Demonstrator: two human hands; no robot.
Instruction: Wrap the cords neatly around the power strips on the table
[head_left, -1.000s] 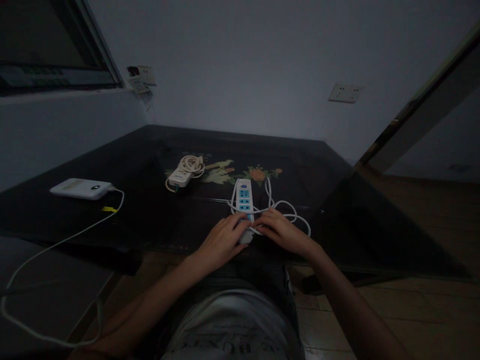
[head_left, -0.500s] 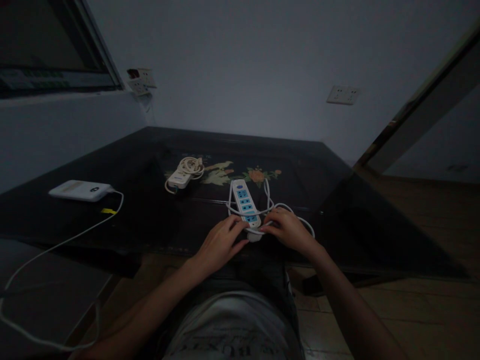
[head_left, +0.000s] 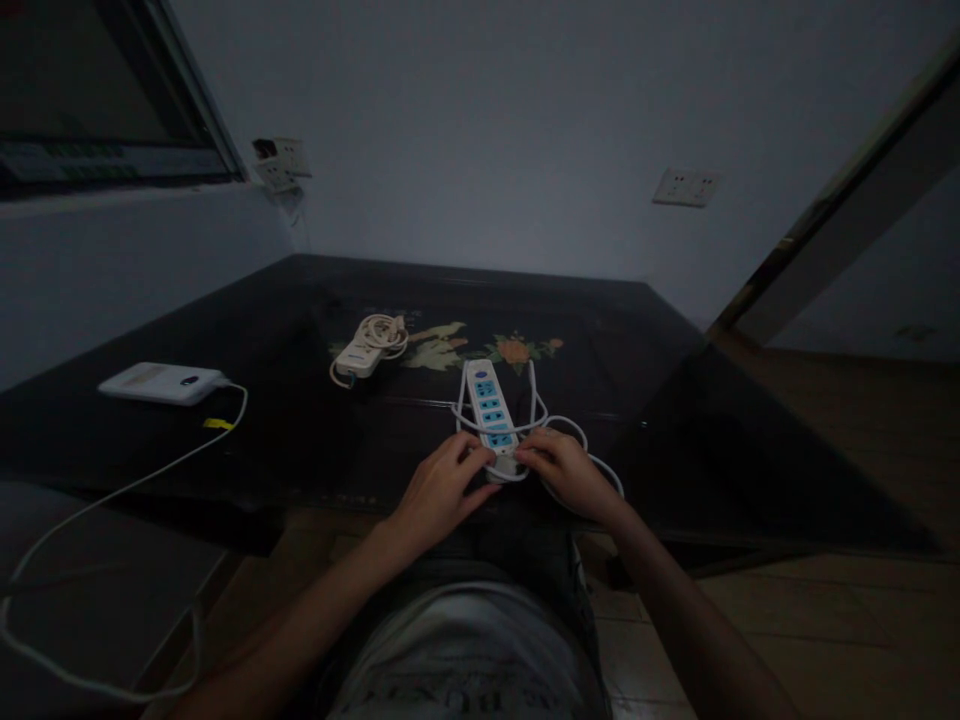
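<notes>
A white power strip (head_left: 480,374) with blue socket panels lies lengthwise on the dark table, its near end between my hands. Its white cord (head_left: 533,388) loops around and across the strip, with more loops off to the right. My left hand (head_left: 448,478) is at the near left corner, fingers closed on the cord, thumb lower and slightly apart. On the other side, my right hand (head_left: 568,470) pinches the cord beside the near right corner. The fingertips partly cover the strip's end and the cord there.
A second, cream power strip (head_left: 358,360) with its cord coiled lies farther back on the table (head_left: 300,440). At the left is a white device (head_left: 161,383) with a cable hanging over the edge, near a yellow tag (head_left: 218,424). Wall sockets (head_left: 686,187) are behind.
My right hand has shifted slightly left and down, closer to the strip's near end. The cord loop around that end hangs a little lower, and the right-hand loops have changed shape.
</notes>
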